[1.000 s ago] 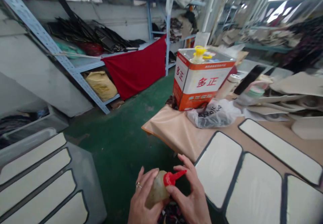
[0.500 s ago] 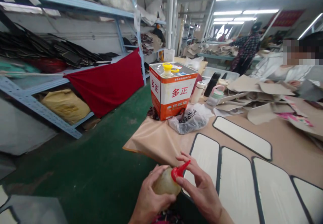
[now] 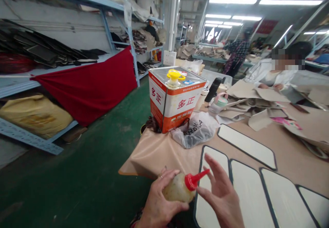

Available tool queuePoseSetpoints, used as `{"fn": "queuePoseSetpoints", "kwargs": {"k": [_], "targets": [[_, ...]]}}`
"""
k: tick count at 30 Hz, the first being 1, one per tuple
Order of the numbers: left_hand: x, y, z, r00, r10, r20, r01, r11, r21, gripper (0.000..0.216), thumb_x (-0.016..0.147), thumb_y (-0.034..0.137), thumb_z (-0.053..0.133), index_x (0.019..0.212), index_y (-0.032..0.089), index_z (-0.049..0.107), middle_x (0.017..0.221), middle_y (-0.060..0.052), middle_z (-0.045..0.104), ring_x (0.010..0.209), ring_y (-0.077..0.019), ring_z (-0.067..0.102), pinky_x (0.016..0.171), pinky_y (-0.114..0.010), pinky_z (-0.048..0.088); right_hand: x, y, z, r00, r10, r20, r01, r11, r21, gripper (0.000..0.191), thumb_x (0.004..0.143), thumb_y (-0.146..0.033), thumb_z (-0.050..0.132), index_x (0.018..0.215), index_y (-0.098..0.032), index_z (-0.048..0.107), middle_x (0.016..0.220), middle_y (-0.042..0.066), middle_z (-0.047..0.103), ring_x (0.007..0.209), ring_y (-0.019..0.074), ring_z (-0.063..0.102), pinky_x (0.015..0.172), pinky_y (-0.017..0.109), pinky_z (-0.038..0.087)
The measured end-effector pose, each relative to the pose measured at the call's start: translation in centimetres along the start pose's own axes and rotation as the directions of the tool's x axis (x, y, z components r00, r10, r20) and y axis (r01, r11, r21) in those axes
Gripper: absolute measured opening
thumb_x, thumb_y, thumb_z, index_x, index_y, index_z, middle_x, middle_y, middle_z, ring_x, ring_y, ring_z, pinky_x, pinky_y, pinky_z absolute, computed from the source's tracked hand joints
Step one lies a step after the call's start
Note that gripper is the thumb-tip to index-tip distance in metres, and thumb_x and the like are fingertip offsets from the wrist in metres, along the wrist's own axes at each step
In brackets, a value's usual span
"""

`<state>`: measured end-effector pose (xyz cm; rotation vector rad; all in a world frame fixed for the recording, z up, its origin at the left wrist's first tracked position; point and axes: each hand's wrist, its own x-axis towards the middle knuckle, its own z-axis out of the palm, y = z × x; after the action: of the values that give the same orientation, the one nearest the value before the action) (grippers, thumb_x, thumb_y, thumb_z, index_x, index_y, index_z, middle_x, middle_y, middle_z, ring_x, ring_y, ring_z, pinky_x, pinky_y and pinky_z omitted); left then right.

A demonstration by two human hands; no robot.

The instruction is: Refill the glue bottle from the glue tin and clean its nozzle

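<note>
My left hand (image 3: 160, 199) is wrapped round a cloudy squeeze bottle (image 3: 177, 188), which is tilted with its nozzle to the right. A red nozzle cap (image 3: 192, 180) sits on the bottle. Beside the cap, my right hand (image 3: 222, 192) is open, thumb and fingers apart around the nozzle; the thumb tip is close to the cap's base, and I cannot tell whether it touches. Under and right of that hand lie several cream panels (image 3: 246, 190) with dark edges on the table.
A large orange and white tin (image 3: 177, 101) with a yellow spout stands at the table corner. A clear plastic bag (image 3: 196, 128) lies against it. Grey-beige cut pieces (image 3: 267, 118) are piled at the right, where a person sits. A shelf with a red cloth (image 3: 92, 87) is at left.
Both hands and the bottle have shifted right. My right hand's fingers have spread away from the red cap, and the nozzle points more sideways. The view has turned slightly.
</note>
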<state>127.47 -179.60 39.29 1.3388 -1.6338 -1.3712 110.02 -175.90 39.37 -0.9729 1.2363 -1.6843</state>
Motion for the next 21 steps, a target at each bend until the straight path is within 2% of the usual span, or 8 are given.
{"fn": "queuePoseSetpoints", "kwargs": {"k": [3, 6, 10, 13, 15, 17, 19, 21], "targets": [[1.5, -1.2, -1.7, 0.987, 0.076, -0.143, -0.064, 0.994, 0.09, 0.061, 0.051, 0.014, 0.076, 0.111, 0.016, 0.062, 0.119, -0.013, 0.061, 0.121, -0.035, 0.045, 0.104, -0.056, 0.03, 1.1, -1.9, -1.5, 0.988, -0.072, -0.133, 0.081, 0.994, 0.067, 0.036, 0.077, -0.039, 0.069, 0.11, -0.028, 0.061, 0.13, 0.01, 0.047, 0.124, 0.0348, 0.035, 0.1, 0.059, 0.027], [2.9, -2.5, -3.0, 0.921, 0.277, -0.273, -0.205, 0.942, 0.266, 0.055, 0.062, 0.019, 0.073, 0.115, 0.015, 0.057, 0.118, -0.015, 0.061, 0.121, -0.0345, 0.045, 0.101, -0.058, 0.033, 1.8, -2.3, -1.6, 0.956, -0.103, -0.276, 0.101, 0.995, -0.023, 0.03, 0.081, -0.039, 0.063, 0.107, -0.025, 0.062, 0.13, 0.011, 0.047, 0.125, 0.0331, 0.034, 0.102, 0.057, 0.025], [4.0, -3.3, -2.7, 0.778, 0.604, -0.174, -0.491, 0.756, 0.432, 0.061, 0.065, 0.017, 0.071, 0.121, 0.017, 0.046, 0.113, -0.013, 0.062, 0.113, -0.0294, 0.054, 0.103, -0.056, 0.033, 1.6, 1.1, 2.3, 0.996, -0.023, -0.086, -0.004, 0.955, -0.297, 0.042, 0.068, -0.036, 0.075, 0.107, -0.026, 0.061, 0.135, 0.008, 0.041, 0.125, 0.0345, 0.032, 0.104, 0.058, 0.02], [4.4, -3.3, -1.8, 0.727, 0.674, -0.129, -0.561, 0.692, 0.454, 0.06, 0.068, 0.01, 0.064, 0.123, 0.016, 0.043, 0.111, -0.013, 0.062, 0.106, -0.0253, 0.058, 0.105, -0.055, 0.03, 1.7, 3.9, 5.2, 0.988, -0.002, -0.157, -0.063, 0.913, -0.404, 0.051, 0.068, -0.037, 0.073, 0.114, -0.026, 0.056, 0.135, 0.007, 0.041, 0.125, 0.0313, 0.032, 0.106, 0.054, 0.018], [4.5, -3.2, -1.4, 0.732, 0.669, -0.131, -0.56, 0.699, 0.444, 0.061, 0.066, 0.006, 0.06, 0.124, 0.016, 0.043, 0.111, -0.012, 0.062, 0.106, -0.0252, 0.058, 0.105, -0.056, 0.029, 1.9, 4.5, 5.8, 0.982, -0.024, -0.187, -0.059, 0.904, -0.423, 0.034, 0.069, -0.038, 0.072, 0.099, -0.024, 0.063, 0.132, 0.007, 0.044, 0.124, 0.0308, 0.034, 0.107, 0.053, 0.017], [4.7, -3.0, -1.0, 0.77, 0.621, -0.144, -0.529, 0.748, 0.401, 0.06, 0.064, 0.006, 0.062, 0.121, 0.016, 0.047, 0.112, -0.012, 0.062, 0.108, -0.0272, 0.057, 0.104, -0.057, 0.03, 2.2, 4.2, 5.6, 0.981, -0.07, -0.182, -0.012, 0.909, -0.417, 0.02, 0.07, -0.037, 0.071, 0.079, -0.021, 0.064, 0.13, 0.008, 0.047, 0.123, 0.0311, 0.036, 0.107, 0.052, 0.017], [4.8, -2.6, -0.6, 0.862, 0.482, -0.156, -0.421, 0.853, 0.308, 0.059, 0.06, 0.009, 0.067, 0.117, 0.016, 0.053, 0.113, -0.013, 0.063, 0.113, -0.031, 0.054, 0.102, -0.057, 0.033, 2.6, 3.5, 4.8, 0.984, -0.094, -0.151, 0.028, 0.921, -0.389, 0.017, 0.07, -0.035, 0.071, 0.074, -0.021, 0.064, 0.13, 0.009, 0.046, 0.123, 0.0315, 0.036, 0.106, 0.052, 0.019], [4.8, -1.8, -0.3, 0.955, 0.26, -0.142, -0.236, 0.957, 0.167, 0.06, 0.052, 0.009, 0.071, 0.111, 0.014, 0.059, 0.115, -0.014, 0.063, 0.117, -0.0342, 0.05, 0.101, -0.055, 0.036, 3.0, 2.6, 3.7, 0.996, -0.067, -0.064, 0.041, 0.936, -0.349, 0.015, 0.073, -0.034, 0.07, 0.081, -0.022, 0.066, 0.131, 0.009, 0.045, 0.124, 0.0313, 0.034, 0.105, 0.053, 0.02]]}}
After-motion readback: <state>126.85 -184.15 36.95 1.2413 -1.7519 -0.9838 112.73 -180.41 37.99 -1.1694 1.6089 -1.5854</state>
